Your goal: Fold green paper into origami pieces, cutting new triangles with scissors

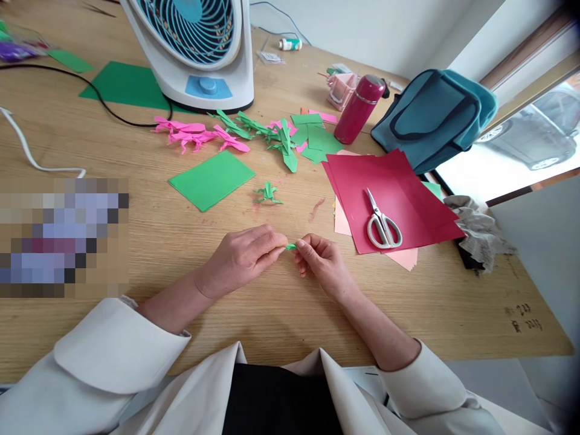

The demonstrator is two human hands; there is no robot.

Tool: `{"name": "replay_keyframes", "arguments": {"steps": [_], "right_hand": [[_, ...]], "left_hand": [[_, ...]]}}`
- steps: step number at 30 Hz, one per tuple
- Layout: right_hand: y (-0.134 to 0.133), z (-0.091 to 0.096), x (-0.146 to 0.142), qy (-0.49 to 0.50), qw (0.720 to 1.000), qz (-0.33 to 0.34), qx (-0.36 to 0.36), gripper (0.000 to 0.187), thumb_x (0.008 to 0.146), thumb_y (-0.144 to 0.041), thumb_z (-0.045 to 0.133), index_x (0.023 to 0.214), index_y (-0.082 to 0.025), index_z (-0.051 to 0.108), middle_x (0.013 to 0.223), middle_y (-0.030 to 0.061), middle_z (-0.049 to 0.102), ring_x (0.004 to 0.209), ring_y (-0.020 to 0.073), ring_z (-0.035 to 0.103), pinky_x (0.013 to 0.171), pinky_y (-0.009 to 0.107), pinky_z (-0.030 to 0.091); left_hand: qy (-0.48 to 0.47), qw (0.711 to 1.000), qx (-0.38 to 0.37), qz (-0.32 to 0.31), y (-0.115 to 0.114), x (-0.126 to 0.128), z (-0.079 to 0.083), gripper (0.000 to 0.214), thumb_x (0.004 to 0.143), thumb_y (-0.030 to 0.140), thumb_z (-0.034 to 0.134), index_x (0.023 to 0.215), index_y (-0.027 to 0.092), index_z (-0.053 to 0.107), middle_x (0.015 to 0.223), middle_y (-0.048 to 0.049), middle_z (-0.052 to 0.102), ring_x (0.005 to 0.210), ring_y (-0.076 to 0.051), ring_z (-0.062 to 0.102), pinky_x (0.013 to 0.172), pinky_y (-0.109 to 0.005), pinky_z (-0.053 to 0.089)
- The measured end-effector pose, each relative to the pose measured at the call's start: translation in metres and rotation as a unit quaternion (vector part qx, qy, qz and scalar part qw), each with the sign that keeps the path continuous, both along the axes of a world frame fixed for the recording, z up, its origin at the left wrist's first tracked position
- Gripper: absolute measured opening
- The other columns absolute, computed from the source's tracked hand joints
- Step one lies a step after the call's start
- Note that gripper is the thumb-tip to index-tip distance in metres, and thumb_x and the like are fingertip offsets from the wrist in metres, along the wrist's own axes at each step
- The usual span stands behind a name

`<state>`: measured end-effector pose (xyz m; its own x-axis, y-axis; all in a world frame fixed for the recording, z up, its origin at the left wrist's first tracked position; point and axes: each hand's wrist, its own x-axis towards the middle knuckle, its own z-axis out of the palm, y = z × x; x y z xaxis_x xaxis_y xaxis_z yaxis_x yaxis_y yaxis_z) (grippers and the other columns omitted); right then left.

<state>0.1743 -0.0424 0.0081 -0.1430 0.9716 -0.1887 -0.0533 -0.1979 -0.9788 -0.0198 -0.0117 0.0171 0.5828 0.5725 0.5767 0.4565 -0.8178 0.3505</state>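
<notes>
A small piece of folded green paper is pinched between my two hands, low over the wooden table. My left hand grips its left end, with the fingers pressed together. At the other end, my right hand pinches it between thumb and curled fingers. Most of the piece is hidden by the fingertips. Just beyond my hands sits a small green origami figure with thin legs. Behind it lies a green paper rectangle.
Pink origami figures and green origami figures lie before a white fan. White-handled scissors rest on red paper sheets at right. Behind are a magenta flask and a teal bag. A black cord crosses the left.
</notes>
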Motion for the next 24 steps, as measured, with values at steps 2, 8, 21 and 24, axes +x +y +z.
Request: {"name": "replay_keyframes", "arguments": {"steps": [2,8,21,24], "right_hand": [[-0.0003,0.0003,-0.0006,-0.007,1.0,-0.001,-0.001,0.046,0.08,-0.062,0.067,0.07,-0.018,0.056,0.059,-0.0031,0.056,0.044,0.0073,0.047,0.042,0.021,0.039],[-0.0012,0.0013,-0.0005,-0.016,1.0,-0.002,-0.001,0.046,0.081,-0.063,0.065,0.07,-0.019,0.055,0.058,-0.0038,0.054,0.044,0.0076,0.044,0.04,0.021,0.034],[-0.0011,-0.003,0.0008,-0.019,1.0,-0.004,-0.004,0.047,0.084,-0.063,0.062,0.069,-0.02,0.053,0.057,-0.0048,0.051,0.043,0.0073,0.04,0.04,0.022,0.029],[-0.0008,-0.0031,0.0008,-0.018,1.0,-0.003,-0.001,0.047,0.084,-0.063,0.061,0.068,-0.02,0.052,0.056,-0.0053,0.049,0.042,0.0067,0.038,0.04,0.022,0.026]], "left_hand": [[-0.003,1.0,0.003,-0.002,0.0005,-0.0002,-0.0005,0.006,0.095,0.017,0.054,0.094,0.021,0.059,0.077,0.0016,0.063,0.07,-0.011,0.061,0.067,-0.022,0.046],[-0.008,1.0,-0.006,-0.007,0.0004,0.0,-0.0009,0.007,0.095,0.017,0.053,0.095,0.021,0.059,0.078,0.0017,0.063,0.07,-0.011,0.061,0.068,-0.022,0.046],[-0.011,1.0,-0.016,-0.008,-0.0005,0.0008,0.0004,0.009,0.096,0.018,0.052,0.096,0.021,0.06,0.078,0.0013,0.064,0.07,-0.011,0.061,0.068,-0.022,0.045],[-0.014,1.0,-0.016,-0.01,-0.0009,0.0007,0.0,0.008,0.095,0.017,0.053,0.097,0.02,0.06,0.078,0.0011,0.064,0.07,-0.011,0.061,0.067,-0.022,0.045]]}}
